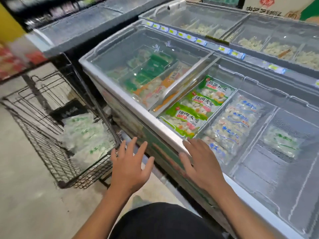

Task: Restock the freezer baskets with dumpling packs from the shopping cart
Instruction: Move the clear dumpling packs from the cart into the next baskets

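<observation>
A chest freezer (160,128) with a metal rim fills the shop aisle from 12 to 4 o'clock, above a pale concrete floor (22,195). Left hand (129,168) and right hand (202,166) hover with fingers spread, holding nothing. Dumpling packs (84,135) lie in the wire shopping cart (57,159) at 9 o'clock; one pack (280,142) sits in a freezer basket (255,180) at 3 o'clock.

Bare forearms (no sleeves), bare hands, black garment (165,221) below

Both hands (165,163) spread, holding nothing — between cart (57,149) and freezer (155,123).

Clear green-print dumpling packs (86,135) heaped in wire shopping cart (51,152), one in freezer basket (269,169)
</observation>
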